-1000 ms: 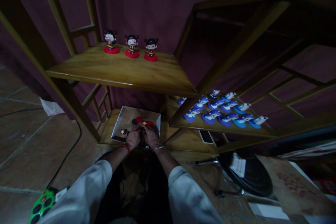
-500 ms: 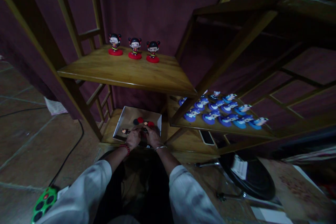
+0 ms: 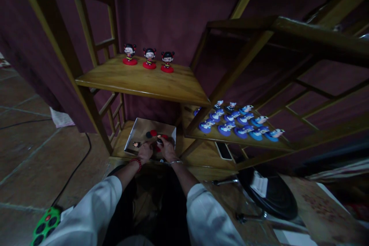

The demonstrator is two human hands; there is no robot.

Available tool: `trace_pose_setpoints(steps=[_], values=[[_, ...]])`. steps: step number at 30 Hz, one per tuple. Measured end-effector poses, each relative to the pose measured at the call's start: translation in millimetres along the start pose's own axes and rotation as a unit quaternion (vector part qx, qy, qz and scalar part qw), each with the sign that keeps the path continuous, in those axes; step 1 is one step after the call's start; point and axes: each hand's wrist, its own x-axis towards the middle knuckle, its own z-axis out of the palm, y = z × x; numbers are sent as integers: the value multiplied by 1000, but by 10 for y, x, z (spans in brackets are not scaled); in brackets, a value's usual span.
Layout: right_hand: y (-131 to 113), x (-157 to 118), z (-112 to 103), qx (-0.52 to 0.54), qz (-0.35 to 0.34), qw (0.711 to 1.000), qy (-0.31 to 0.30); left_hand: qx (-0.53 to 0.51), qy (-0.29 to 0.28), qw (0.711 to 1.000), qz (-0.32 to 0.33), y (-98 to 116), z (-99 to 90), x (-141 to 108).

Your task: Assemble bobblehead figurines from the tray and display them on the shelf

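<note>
A shallow cardboard box stands on the low shelf, and both hands are inside its near part. My right hand is closed on a small black-haired figurine with red at its lower end. Close beside it, my left hand has its fingers curled together; what they hold is too small and dark to make out. Another dark-haired figurine lies at the box's left side. Red and dark round discs lie toward the back of the box.
Three figurines on red bases stand on the upper shelf. Several blue and purple figurines fill a shelf at right, above a phone. A black round stool is at lower right, a green object at lower left.
The view has shifted slightly. My hands have moved a little apart inside the box, and the figurine in my right hand shows more clearly.
</note>
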Motion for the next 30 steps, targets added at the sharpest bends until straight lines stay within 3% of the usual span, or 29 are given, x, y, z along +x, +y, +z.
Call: trace_pose_setpoints(steps=[8,17,24,30], values=[[-49,-90,-94,19,20,999,26,0,-39,999,-34,84,-89,-100],[34,-126,-20,-12,45,999,17,65,-126,990,-8,199,28,-129],[113,-51,101,0,56,998,9,101,-122,987,-6,212,90,-105],[132,-5,123,0,56,998,16,107,-124,986,30,210,100,-277]])
